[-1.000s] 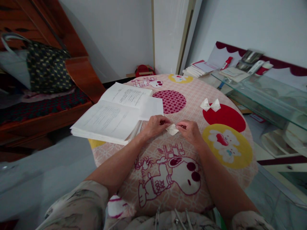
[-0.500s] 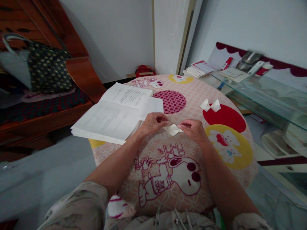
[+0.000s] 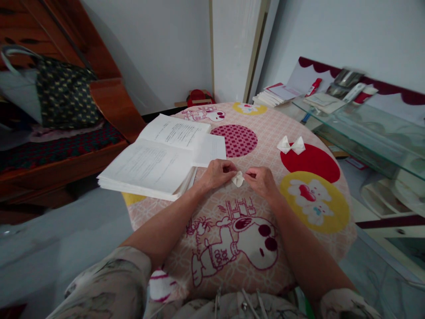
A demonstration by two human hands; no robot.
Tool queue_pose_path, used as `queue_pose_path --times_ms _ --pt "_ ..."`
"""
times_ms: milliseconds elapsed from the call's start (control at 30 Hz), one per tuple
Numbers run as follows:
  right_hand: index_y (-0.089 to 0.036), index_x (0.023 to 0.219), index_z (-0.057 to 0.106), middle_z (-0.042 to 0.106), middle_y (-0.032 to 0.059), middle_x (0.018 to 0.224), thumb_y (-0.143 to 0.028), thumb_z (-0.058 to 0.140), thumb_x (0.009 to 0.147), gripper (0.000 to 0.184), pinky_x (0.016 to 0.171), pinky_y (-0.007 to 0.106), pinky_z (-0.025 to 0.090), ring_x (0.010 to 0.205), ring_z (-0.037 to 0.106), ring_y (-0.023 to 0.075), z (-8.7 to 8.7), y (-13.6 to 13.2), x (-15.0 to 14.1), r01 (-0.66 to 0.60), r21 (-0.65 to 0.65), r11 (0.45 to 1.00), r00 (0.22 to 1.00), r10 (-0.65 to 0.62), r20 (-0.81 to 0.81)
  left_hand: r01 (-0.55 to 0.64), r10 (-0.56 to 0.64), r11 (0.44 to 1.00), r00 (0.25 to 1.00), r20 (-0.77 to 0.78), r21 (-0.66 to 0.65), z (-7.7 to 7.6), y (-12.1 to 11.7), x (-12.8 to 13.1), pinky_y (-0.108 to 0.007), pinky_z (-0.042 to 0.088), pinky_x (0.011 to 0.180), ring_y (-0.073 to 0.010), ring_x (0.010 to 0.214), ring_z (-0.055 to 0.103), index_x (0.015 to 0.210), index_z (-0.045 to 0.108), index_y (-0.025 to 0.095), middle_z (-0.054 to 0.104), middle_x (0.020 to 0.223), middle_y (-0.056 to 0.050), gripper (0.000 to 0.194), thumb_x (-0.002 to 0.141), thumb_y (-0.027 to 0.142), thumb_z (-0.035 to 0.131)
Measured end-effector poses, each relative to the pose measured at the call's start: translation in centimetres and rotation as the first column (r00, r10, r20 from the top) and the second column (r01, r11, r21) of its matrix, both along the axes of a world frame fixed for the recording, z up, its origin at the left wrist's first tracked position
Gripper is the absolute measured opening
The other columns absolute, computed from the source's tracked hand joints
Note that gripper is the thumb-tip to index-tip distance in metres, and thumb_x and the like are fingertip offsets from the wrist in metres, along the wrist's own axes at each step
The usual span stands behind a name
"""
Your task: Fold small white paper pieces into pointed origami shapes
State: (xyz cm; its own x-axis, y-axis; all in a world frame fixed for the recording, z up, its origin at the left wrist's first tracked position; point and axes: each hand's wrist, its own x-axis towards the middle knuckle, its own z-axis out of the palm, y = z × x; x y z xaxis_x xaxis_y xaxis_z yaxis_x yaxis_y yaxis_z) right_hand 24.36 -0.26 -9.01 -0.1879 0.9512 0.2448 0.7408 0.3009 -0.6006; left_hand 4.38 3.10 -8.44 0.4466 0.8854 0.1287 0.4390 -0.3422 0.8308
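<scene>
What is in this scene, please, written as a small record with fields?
Left hand: fingertips at the left edge of the small folded white paper; firmness of grip unclear
Right hand: fingertips close to the paper's right edge; contact unclear
Surface: round table with pink patterned cloth
Left on table: thick open white-paged book
Right on table: pointed folded white paper shapes, by the cloth's red circle
Far left: dark patterned fabric bag

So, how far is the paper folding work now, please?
The white two-peaked paper near the red patch looks finished, set aside. In work is the small folded paper, between the left hand and right hand. Probably some shaping is left: it lacks those two clear peaks. I cannot tell how many folds.
</scene>
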Motion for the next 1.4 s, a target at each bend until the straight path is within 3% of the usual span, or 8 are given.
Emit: queue_pose_path --times_ms 167,267,367,467,633,800,1200,1400 --pt "-0.022 0.051 0.033 0.031 -0.0038 0.050 -0.034 0.054 0.083 0.041 0.052 0.030 0.022 0.053 0.029 0.0110 0.0 0.0 -0.1 -0.005 0.033 0.999 0.999 0.006 -0.035 0.063 -0.063 0.998 0.998 0.001 0.001 -0.2 0.1 -0.4 -0.023 0.039 0.056 -0.0111 0.059 0.055 0.087 0.077 0.012 0.065 0.063 -0.002 0.030 0.088 0.040 0.065" --pt "-0.022 0.050 0.033 0.031 -0.0044 0.049 -0.042 0.055 0.086 0.047 0.053 0.029 0.022 0.052 0.029 0.0103 0.2 -0.1 0.2 -0.005 0.031 0.999 0.997 0.007 -0.072 0.148 -0.148 0.988 0.989 0.002 -0.033 -0.6 0.5 -0.9 -0.022 0.040 0.056 -0.0100 0.059 0.054 0.098 0.078 0.012 0.065 0.064 0.000 0.028 0.079 0.031 0.073" --pt "-0.019 0.055 0.051 0.043 -0.0032 0.052 -0.045 0.059 0.085 0.040 0.054 0.028 0.027 0.054 0.038 0.0115 0.4 -0.2 0.7 -0.057 -0.074 0.996 0.991 0.047 -0.127 0.153 -0.153 0.988 0.988 -0.035 0.004 -1.2 0.8 -1.0 -0.021 0.040 0.057 -0.0089 0.058 0.053 0.103 0.078 0.014 0.064 0.064 0.002 0.029 0.076 0.016 0.068" --pt "-0.017 0.069 0.067 0.057 -0.0005 0.059 -0.033 0.062 0.080 0.020 0.055 0.028 0.033 0.057 0.048 0.0139 0.2 -0.1 1.1 -0.102 -0.165 0.981 0.986 0.078 -0.146 0.105 -0.098 0.989 0.992 -0.080 0.100 -1.7 0.9 -0.7 -0.022 0.041 0.060 -0.0094 0.062 0.054 0.098 0.079 0.016 0.067 0.071 0.000 0.026 0.077 0.012 0.065" --pt "-0.019 0.064 0.068 0.063 0.0034 0.063 -0.023 0.064 0.081 0.018 0.058 0.029 0.033 0.063 0.052 0.0166 -0.2 0.1 0.6 -0.082 -0.082 0.993 0.995 0.087 0.055 0.133 -0.097 0.961 0.983 -0.157 0.243 -2.2 0.7 0.1 -0.025 0.044 0.068 -0.0127 0.070 0.059 0.086 0.078 0.016 0.067 0.076 -0.002 0.011 0.080 0.015 0.069" --pt "-0.019 0.063 0.068 0.065 0.0049 0.067 -0.022 0.065 0.083 0.021 0.062 0.030 0.033 0.067 0.055 0.0176 -0.3 0.3 0.3 -0.092 -0.010 0.996 0.983 0.093 0.161 0.144 -0.096 0.949 0.979 -0.180 0.280 -2.2 0.5 0.4 -0.026 0.046 0.071 -0.0147 0.074 0.062 0.079 0.075 0.016 0.068 0.078 -0.004 0.009 0.083 0.015 0.067" --pt "-0.019 0.066 0.068 0.067 0.0050 0.070 -0.020 0.063 0.085 0.020 0.062 0.030 0.032 0.067 0.056 0.0182 -0.6 0.1 -0.4 -0.088 -0.009 0.996 0.954 0.087 0.286 0.213 -0.083 0.928 0.919 -0.385 0.307 -1.6 -0.1 0.7 -0.030 0.050 0.079 -0.0185 0.084 0.064 0.091 0.072 0.015 0.069 0.089 -0.007 0.012 0.088 0.012 0.061" --pt "-0.020 0.082 0.072 0.073 0.0078 0.083 -0.015 0.061 0.084 0.012 0.066 0.032 0.036 0.074 0.060 0.0208 -1.1 0.2 -0.9 -0.117 0.010 0.993 0.922 0.104 0.374 0.301 -0.095 0.894 0.851 -0.517 0.331 -1.6 -0.4 0.9 -0.031 0.051 0.082 -0.0203 0.092 0.065 0.102 0.066 0.015 0.068 0.098 -0.009 0.017 0.094 0.014 0.052"
